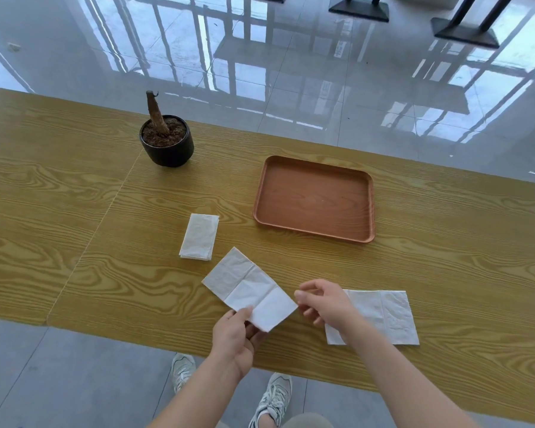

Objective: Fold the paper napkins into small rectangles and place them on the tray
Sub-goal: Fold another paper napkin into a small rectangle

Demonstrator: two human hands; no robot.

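A long white napkin strip [247,287] with two crease lines lies slanted near the table's front edge. My left hand [238,341] pinches its near corner between thumb and fingers. My right hand [325,302] pinches the strip's right corner at the fingertips. A folded white napkin [200,236] lies to the left of the brown tray [365,208], which holds nothing. Another flat white napkin [389,316] lies to the right, partly under my right wrist.
A black pot [167,146] with soil and a dry stump stands at the back left of the wooden table [74,211]. The table's front edge runs just below my hands. My shoes show on the grey floor beneath.
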